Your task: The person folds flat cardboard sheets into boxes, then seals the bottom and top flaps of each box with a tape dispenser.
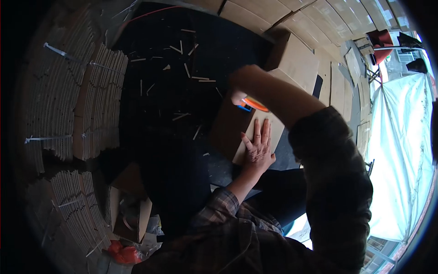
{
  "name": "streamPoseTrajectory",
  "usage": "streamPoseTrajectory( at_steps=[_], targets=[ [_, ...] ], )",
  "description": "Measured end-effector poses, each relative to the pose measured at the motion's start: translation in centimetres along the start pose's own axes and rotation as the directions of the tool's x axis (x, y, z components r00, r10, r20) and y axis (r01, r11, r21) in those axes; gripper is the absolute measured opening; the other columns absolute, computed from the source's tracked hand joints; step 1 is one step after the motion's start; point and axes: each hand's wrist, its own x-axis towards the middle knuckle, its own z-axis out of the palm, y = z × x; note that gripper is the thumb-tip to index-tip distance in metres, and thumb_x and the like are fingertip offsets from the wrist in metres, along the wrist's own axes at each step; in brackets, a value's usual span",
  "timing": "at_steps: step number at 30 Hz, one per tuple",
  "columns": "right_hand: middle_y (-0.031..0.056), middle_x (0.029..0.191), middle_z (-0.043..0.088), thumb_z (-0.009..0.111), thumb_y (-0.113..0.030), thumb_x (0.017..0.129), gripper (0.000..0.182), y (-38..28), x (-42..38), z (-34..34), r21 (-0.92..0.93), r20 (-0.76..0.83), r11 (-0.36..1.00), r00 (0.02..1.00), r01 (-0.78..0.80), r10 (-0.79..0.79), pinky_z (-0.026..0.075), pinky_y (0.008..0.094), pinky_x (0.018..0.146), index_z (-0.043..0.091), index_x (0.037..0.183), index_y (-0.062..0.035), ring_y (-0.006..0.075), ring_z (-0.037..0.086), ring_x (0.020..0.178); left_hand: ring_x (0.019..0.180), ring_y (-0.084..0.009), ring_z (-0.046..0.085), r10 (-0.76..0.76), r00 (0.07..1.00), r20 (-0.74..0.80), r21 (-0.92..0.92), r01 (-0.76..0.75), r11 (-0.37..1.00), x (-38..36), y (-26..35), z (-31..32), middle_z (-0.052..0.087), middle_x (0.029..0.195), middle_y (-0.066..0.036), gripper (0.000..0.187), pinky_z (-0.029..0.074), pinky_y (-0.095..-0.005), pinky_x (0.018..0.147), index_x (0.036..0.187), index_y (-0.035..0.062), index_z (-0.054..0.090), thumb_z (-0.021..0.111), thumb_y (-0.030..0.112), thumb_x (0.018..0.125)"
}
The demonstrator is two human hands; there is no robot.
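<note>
A closed cardboard box [230, 123] stands in front of me, turned at an angle. My left hand [259, 148] lies flat on its top near the close end, fingers spread. Over the far part of the same box is my right hand [239, 93], bent at the wrist and closed round a tape dispenser [256, 104] with an orange roll and a blue part. The forearm and the roll hide some of the fingers. Where the tape meets the box cannot be made out.
Flattened cardboard, strapped in bundles [102, 100], is stacked at the left. More boxes [296, 57] stand beyond and along the top right. Small pale strips [187, 70] litter the dark surface. An open carton [132, 217] and red plastic [124, 252] are at lower left.
</note>
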Motion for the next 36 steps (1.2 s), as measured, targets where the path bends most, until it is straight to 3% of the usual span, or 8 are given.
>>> streamPoseTrajectory(
  at_steps=[3,5,10,14,17,19,27,36],
  targets=[
    [0.0122,0.111,0.068,0.071,-0.029,0.07,0.044,1.2,-2.7,-0.2,-0.028,-0.019,0.992,0.992,0.126,-0.126,0.053,0.0385,0.082,0.071,0.11,-0.0116,0.0259,0.066,0.103,0.147,-0.0373,0.001,-0.024,1.0,0.017,-0.115,0.026,0.993,0.1,-1.5,-1.6,0.007,0.16,-0.011,0.107,0.011,-0.0751,0.101,0.152,0.0042,0.018,0.064,0.059,0.072],
    [0.0155,0.094,0.071,0.072,-0.036,0.068,0.041,2.2,-3.9,1.0,0.028,-0.263,0.984,0.951,0.177,-0.164,0.054,0.0408,0.076,0.073,0.097,-0.007,0.029,0.069,0.093,0.147,-0.0376,0.0,-0.013,1.0,0.014,-0.13,0.015,0.991,0.2,-2.5,-1.7,0.006,0.16,-0.011,0.108,0.013,-0.0752,0.101,0.151,0.0042,0.02,0.066,0.06,0.071],
    [0.0159,0.086,0.07,0.069,-0.036,0.07,0.037,4.7,-5.7,4.0,0.17,-0.442,0.959,0.888,0.225,-0.13,0.055,0.0421,0.075,0.073,0.093,-0.0066,0.0336,0.069,0.086,0.147,-0.0377,0.0,-0.047,0.999,0.011,-0.134,0.048,0.99,0.3,-4.2,-2.2,0.006,0.16,-0.009,0.116,0.015,-0.0758,0.101,0.15,0.0039,0.021,0.072,0.06,0.063],
    [0.0137,0.091,0.068,0.069,-0.035,0.074,0.048,9.7,-8.5,11.1,0.222,-0.667,0.898,0.731,0.381,-0.145,0.053,0.0389,0.075,0.067,0.119,-0.0176,0.0293,0.067,0.084,0.147,-0.0369,-0.003,-0.069,0.997,0.022,-0.081,0.07,0.994,0.3,-3.7,-2.2,0.004,0.16,-0.008,0.113,0.013,-0.0752,0.103,0.151,0.0065,0.02,0.069,0.062,0.066],
    [0.0118,0.089,0.064,0.072,-0.028,0.074,0.058,13.2,-11.6,17.9,0.342,-0.655,0.857,0.752,0.386,-0.077,0.052,0.0344,0.076,0.059,0.131,-0.0237,0.0259,0.065,0.08,0.147,-0.0362,-0.002,-0.063,0.998,0.027,-0.024,0.064,0.998,0.2,-3.4,-1.9,0.006,0.16,-0.008,0.113,0.013,-0.0754,0.103,0.151,0.0065,0.021,0.069,0.064,0.066],
    [0.0114,0.086,0.063,0.077,-0.026,0.074,0.061,15.3,-11.3,23.6,0.267,-0.827,0.812,0.556,0.518,-0.082,0.053,0.0361,0.065,0.057,0.131,-0.0217,0.0244,0.065,0.07,0.147,-0.036,0.001,-0.063,0.998,0.009,0.008,0.063,0.998,0.2,-3.1,-1.7,0.01,0.158,-0.009,0.113,0.014,-0.0754,0.103,0.151,0.0064,0.022,0.071,0.063,0.065],
    [0.0073,0.086,0.054,0.084,-0.02,0.067,0.072,18.1,-8.5,38.4,0.494,-0.805,0.672,0.582,0.551,0.115,0.054,0.0339,0.068,0.056,0.132,-0.0312,0.0221,0.063,0.074,0.146,-0.036,0.001,-0.064,0.998,-0.023,0.046,0.065,0.997,0.3,-2.4,-1.4,0.012,0.157,-0.008,0.114,0.013,-0.0763,0.103,0.15,0.0055,0.021,0.077,0.054,0.063],
    [0.0087,0.092,0.053,0.081,-0.021,0.07,0.075,16.2,1.1,43.3,0.528,-0.811,0.602,0.566,0.599,0.148,0.054,0.0386,0.074,0.05,0.136,-0.038,0.0271,0.063,0.077,0.146,-0.0363,0.004,-0.051,0.998,-0.047,0.094,0.056,0.994,0.4,-2.0,-1.2,0.013,0.156,-0.008,0.114,0.011,-0.0755,0.104,0.15,0.0056,0.02,0.077,0.051,0.062]
  ],
)
